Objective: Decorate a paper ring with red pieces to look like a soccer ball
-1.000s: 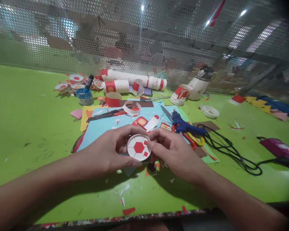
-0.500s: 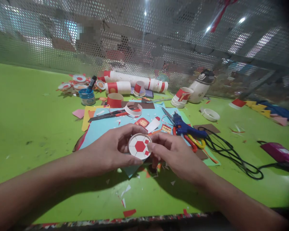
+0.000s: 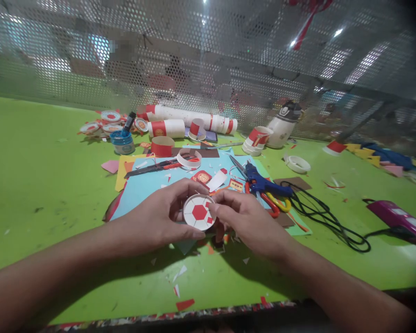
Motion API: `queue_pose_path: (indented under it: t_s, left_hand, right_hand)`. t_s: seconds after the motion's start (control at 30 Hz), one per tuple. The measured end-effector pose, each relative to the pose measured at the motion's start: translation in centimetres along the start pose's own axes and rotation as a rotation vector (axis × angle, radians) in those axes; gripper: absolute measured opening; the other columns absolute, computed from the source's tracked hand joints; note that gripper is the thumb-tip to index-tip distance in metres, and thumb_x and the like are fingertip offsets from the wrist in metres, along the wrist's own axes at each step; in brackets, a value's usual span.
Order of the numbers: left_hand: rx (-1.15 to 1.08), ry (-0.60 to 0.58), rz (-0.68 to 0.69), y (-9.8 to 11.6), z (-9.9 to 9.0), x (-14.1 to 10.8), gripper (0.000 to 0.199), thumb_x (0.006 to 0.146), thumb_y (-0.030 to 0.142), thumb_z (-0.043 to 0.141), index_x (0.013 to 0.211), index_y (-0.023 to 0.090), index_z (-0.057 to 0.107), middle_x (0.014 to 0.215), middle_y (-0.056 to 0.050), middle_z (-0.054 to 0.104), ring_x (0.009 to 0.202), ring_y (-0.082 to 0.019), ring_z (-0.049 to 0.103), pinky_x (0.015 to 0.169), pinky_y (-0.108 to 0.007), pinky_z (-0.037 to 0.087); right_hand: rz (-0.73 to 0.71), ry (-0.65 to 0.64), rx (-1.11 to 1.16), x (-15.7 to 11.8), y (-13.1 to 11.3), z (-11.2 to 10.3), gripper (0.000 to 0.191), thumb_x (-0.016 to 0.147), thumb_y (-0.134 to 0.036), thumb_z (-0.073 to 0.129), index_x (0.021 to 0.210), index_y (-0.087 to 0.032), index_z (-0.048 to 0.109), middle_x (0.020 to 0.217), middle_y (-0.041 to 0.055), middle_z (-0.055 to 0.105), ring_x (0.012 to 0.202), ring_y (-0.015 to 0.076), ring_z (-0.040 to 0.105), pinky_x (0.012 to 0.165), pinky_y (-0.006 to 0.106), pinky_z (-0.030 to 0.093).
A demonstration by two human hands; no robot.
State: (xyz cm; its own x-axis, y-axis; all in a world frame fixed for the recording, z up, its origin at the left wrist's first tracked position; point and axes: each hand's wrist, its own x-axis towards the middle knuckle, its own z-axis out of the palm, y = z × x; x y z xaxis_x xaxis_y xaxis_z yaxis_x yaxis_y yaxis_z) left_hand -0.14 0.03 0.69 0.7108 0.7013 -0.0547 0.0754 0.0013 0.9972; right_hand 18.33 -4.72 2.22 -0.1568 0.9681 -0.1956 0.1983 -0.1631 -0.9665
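My left hand [image 3: 166,210] is closed around the left side of a round white paper cup base [image 3: 191,222], with the thumb under its lower rim. Its face, turned toward me, bears a red hexagon [image 3: 199,212], thin dark lines and two small red paper pieces [image 3: 210,220] on the right. At the right edge my right hand [image 3: 244,217] pinches the base, thumb on the face beside the red pieces and fingers partly hidden behind. Below and behind my hands lie light blue paper sheets [image 3: 142,194] with scraps on them.
A blue glue gun [image 3: 263,180] lies with scissors [image 3: 275,203] right of my hands, its black cable [image 3: 327,222] running to a magenta box [image 3: 395,217]. A utility knife [image 3: 152,167], paper rings [image 3: 189,158], blue jar [image 3: 122,142], stacked cups [image 3: 169,128] and kettle [image 3: 284,125] stand or lie behind.
The view has shifted slightly, so everything sits a little further left. My hands keep hold of the paper cup base; the right thumb rests a bit further over its right edge.
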Motion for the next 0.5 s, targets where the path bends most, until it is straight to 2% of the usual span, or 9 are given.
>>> queue_pose_path:
  t_s: [0.23,0.4,0.5]
  left_hand:
    - [0.019,0.017,0.082,-0.31,-0.36,0.08,0.056,0.069,0.028,0.082,0.112,0.019,0.048,0.102,-0.006,0.061,0.095,-0.022,0.060,0.084,-0.037,0.048]
    - [0.147,0.110,0.170,-0.48,0.07,-0.01,0.054,0.074,0.031,0.077,0.117,0.020,0.046,0.114,-0.008,0.060,0.102,-0.023,0.061,0.086,-0.037,0.051]
    - [0.193,0.142,0.212,-0.56,0.35,-0.04,0.055,0.078,0.031,0.072,0.124,0.020,0.045,0.120,-0.009,0.060,0.101,-0.023,0.064,0.087,-0.038,0.053]
  right_hand:
    - [-0.055,-0.023,0.237,0.28,1.04,-0.37,0.034,0.093,-0.044,0.051,0.075,-0.016,0.058,0.066,-0.0012,0.057,0.050,0.0096,0.054,0.052,0.026,0.048]
    - [-0.024,-0.031,0.218,0.19,0.91,-0.46,0.020,0.082,-0.035,0.067,0.079,-0.017,0.059,0.065,-0.0039,0.058,0.050,0.0088,0.057,0.053,0.025,0.049]
    - [-0.014,-0.049,0.246,0.30,0.86,-0.58,0.025,0.078,-0.039,0.072,0.082,-0.017,0.062,0.067,-0.0028,0.061,0.052,0.0087,0.059,0.055,0.025,0.051]
